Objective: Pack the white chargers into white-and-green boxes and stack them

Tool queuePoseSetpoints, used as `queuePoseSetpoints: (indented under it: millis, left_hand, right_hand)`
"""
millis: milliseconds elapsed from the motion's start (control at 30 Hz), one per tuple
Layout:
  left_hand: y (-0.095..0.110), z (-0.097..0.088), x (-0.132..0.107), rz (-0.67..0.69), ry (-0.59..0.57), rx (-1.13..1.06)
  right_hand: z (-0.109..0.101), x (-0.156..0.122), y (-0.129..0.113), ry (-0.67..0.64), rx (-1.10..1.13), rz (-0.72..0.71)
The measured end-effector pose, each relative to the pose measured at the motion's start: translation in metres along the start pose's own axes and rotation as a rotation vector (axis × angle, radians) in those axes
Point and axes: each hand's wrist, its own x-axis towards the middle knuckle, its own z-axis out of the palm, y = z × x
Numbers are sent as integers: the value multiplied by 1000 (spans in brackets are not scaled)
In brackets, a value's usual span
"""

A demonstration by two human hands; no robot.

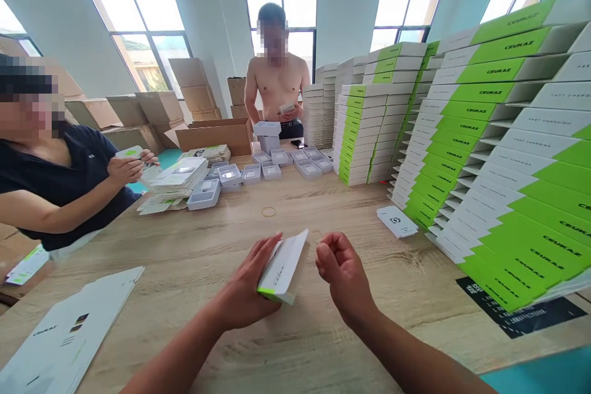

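Note:
My left hand [249,286] is wrapped round a white box with a green end [284,265], tilted above the wooden table. Small print runs along its white face, and a flap stands out on the right side. Just right of the box, my right hand [341,274] is curled closed, apart from it, with the thumb against the fingers. What it holds, if anything, is hidden. A thin rubber band [268,212] lies on the table beyond the box. To the left rests a stack of flat white cartons [69,332].
Tall stacks of green-and-white boxes [452,129] line the right side, near a pile of white cards [397,221]. Plastic trays [205,194] and flat cartons [178,178] sit farther back. One person [60,172] works at left; another [277,83] stands across the table.

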Motion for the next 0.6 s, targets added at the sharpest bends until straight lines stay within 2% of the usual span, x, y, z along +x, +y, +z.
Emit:
queuePoseSetpoints:
  millis: [67,133,233,300,333,367,433,500,600]
  left_hand:
    - [1,2,0,-50,68,17]
    - [3,3,-1,-34,111,14]
    - [7,1,-4,-12,192,-2]
    - [7,-4,-8,-49,262,-20]
    - [6,-9,-11,-83,292,-26]
    - [4,-14,-14,-123,324,-30]
    - [-7,-27,-22,-205,408,-39]
    - [-24,-39,-33,-228,536,-49]
    - [-55,-47,-48,-106,693,-40]
  right_hand:
    - [7,-11,-2,-92,-291,-311]
    - [16,-21,-6,-207,-594,-618]
    - [32,-28,-12,-201,-962,-1058]
    - [41,-26,-16,-241,-1108,-1233]
    - [45,-23,-17,-266,-1131,-1271]
    - [49,-17,-17,-268,-1114,-1267]
    - [57,1,-11,-232,-982,-1137]
    - [69,28,2,-217,-839,-846]
    - [99,81,35,-353,-771,-376]
